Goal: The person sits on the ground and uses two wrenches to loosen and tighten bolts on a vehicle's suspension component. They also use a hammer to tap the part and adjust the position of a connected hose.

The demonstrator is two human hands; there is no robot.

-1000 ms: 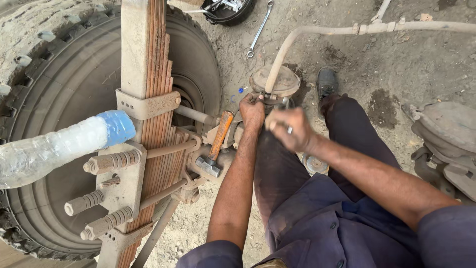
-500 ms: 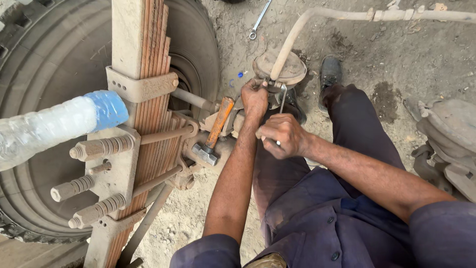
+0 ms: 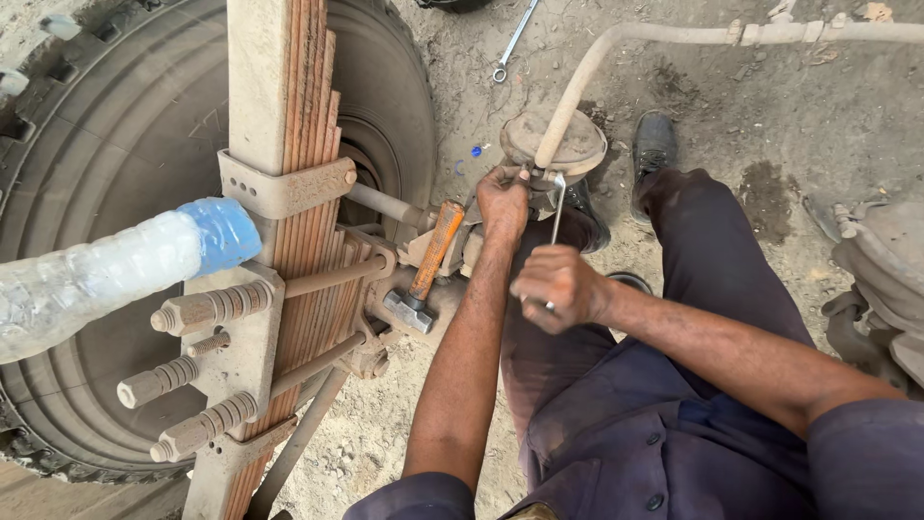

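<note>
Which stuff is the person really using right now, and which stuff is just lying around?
Being used:
- left hand on the round metal chamber
- right hand gripping a wrench at that chamber

Lying about:
- hammer with orange handle, resting by the leaf spring
- spanner on the ground
- plastic bottle

This is an open-air vehicle repair yard, the kind where heavy trucks are worked on directly on the ground. The floor is bare dirt (image 3: 770,106), dusty, strewn with small stones and marked by dark oil stains. A large truck tyre (image 3: 87,144) fills the left side, and in front of it stands a rusty leaf spring pack (image 3: 298,125) clamped by thick threaded U-bolts (image 3: 207,308). Tools lie about loose: a hammer with an orange handle (image 3: 423,265) rests on the axle parts, and a spanner (image 3: 510,43) lies in the dirt. A grimy hose (image 3: 674,34) runs to a round brake chamber (image 3: 553,144).
</note>
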